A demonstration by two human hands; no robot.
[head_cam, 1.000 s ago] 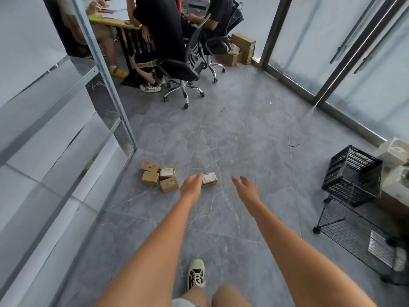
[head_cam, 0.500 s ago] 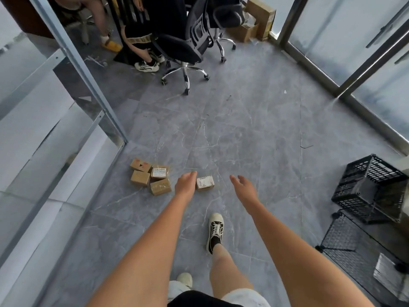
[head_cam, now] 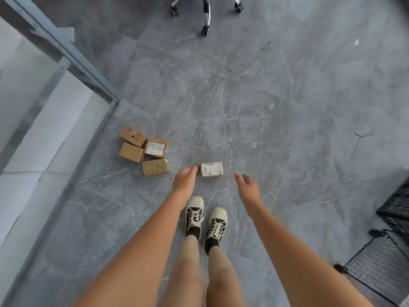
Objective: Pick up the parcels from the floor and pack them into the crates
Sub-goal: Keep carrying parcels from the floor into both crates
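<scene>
Bright, even daylight, soft shadows, slight motion blur, wide-angle edge distortion

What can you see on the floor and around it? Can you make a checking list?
Surface: grey marble-look floor, no spills seen.
Job's things: four brown parcels clustered near the glass wall; one labelled parcel lying alone; black crates at the right edge.
Clutter: nothing seen.
Hands: left hand and right hand open, held out either side of the lone parcel, holding nothing.
Cables: nothing seen.
Surroundings: chair base at top, glass partition on the left.
</scene>
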